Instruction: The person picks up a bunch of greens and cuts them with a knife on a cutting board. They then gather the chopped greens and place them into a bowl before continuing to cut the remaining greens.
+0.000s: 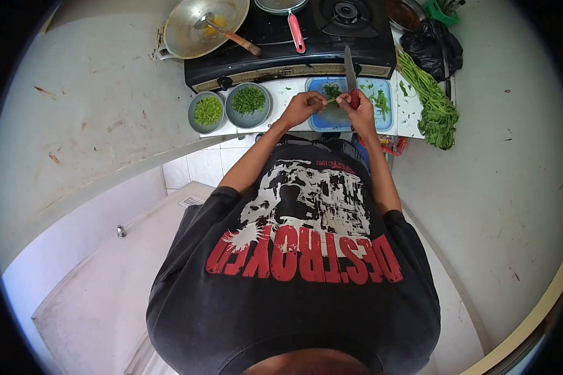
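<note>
My right hand [358, 112] is closed on the red handle of a knife [349, 69], whose blade points up and away over the tray's far edge. Just left of it, my left hand [304, 107] pinches a thin green stem [333, 100], and the fingertips of my right hand meet the stem's other end. Both hands are above a blue tray [318, 125]. Chopped dark greens [331, 92] lie between the hands on the tray, and loose leaves [380, 103] lie on its right side.
Two grey bowls, one with light green pieces [207, 111], one with chopped leaves [248, 100], stand left. Behind are a black stove [275, 62], a wok [194, 37] with a spatula, and a red-handled pan [296, 32]. A leafy bunch [436, 112] and black bag [433, 50] lie right.
</note>
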Demonstrator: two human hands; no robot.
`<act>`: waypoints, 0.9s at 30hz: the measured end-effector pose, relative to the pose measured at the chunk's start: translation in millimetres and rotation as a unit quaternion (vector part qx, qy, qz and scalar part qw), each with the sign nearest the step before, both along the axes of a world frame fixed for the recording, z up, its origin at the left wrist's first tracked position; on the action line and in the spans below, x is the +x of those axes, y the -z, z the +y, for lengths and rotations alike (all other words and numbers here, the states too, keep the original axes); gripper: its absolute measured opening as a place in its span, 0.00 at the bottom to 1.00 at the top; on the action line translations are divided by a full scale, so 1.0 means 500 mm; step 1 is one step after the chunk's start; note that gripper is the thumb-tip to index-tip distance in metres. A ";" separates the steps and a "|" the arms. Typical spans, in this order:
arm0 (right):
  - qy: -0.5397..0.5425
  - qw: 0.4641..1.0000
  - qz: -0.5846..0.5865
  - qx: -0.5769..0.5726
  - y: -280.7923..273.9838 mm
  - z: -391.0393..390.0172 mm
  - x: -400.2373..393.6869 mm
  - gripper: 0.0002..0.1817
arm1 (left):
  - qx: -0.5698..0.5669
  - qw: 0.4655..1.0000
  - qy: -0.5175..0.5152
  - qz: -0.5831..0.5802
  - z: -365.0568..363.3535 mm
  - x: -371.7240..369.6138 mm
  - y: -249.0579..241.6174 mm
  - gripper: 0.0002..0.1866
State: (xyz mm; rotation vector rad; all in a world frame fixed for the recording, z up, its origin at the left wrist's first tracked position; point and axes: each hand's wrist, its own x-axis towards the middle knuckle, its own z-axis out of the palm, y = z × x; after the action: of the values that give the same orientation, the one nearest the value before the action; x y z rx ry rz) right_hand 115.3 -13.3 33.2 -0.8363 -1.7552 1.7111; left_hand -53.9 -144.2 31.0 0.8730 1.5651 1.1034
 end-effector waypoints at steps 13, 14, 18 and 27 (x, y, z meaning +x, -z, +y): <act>-0.122 0.921 -0.332 0.163 0.061 -0.055 0.132 0.24 | 0.040 0.947 -0.106 0.302 -0.017 0.048 0.139 0.07; -0.136 0.907 -0.352 0.189 0.061 -0.062 0.137 0.24 | 0.055 0.942 -0.114 0.311 -0.014 0.054 0.145 0.07; -0.167 0.887 -0.368 0.223 0.062 -0.071 0.142 0.23 | 0.037 0.937 -0.130 0.323 -0.013 0.074 0.149 0.05; -0.170 0.866 -0.392 0.261 0.073 -0.064 0.140 0.22 | -0.001 0.932 -0.131 0.337 -0.004 0.077 0.144 0.07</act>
State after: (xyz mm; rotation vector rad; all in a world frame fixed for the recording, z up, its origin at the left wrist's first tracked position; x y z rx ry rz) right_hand 185.5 -45.3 -3.1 -1.0885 -2.8824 0.9859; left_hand -15.5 -146.3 -40.8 1.1390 2.3028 1.0361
